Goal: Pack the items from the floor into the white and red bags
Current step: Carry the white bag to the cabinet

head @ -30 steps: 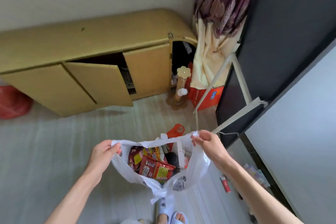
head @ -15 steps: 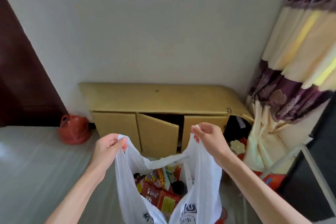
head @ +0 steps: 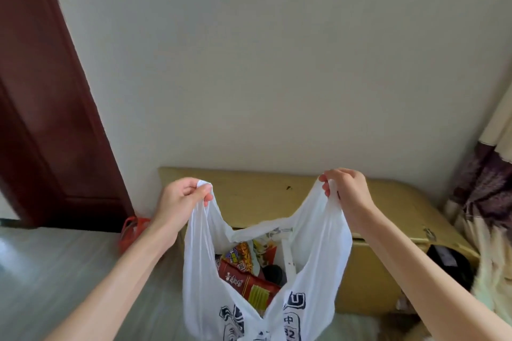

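the white bag (head: 318, 252) hangs in the air in front of the low yellow cabinet (head: 388, 219), held by its two handles: the left hand (head: 181, 201) has its fingers curled round one handle, the right hand (head: 347, 192) pinches the other. the thin plastic is the likely trouble. the load pulls on two narrow loops, so a handle could stretch or slip out of a pinch, and then the bag would tip and spill. a stiff packet corner might also poke through the side (the film looks very thin).

count: one white bag, two handles, two hands. inside, a dark red packet (head: 243, 281), a colourful snack packet (head: 242, 253) and perhaps two or three more, too crowded to count surely. one red bag (head: 130, 232) sits on the floor near the dark door (head: 47, 108), half hidden by the left arm.
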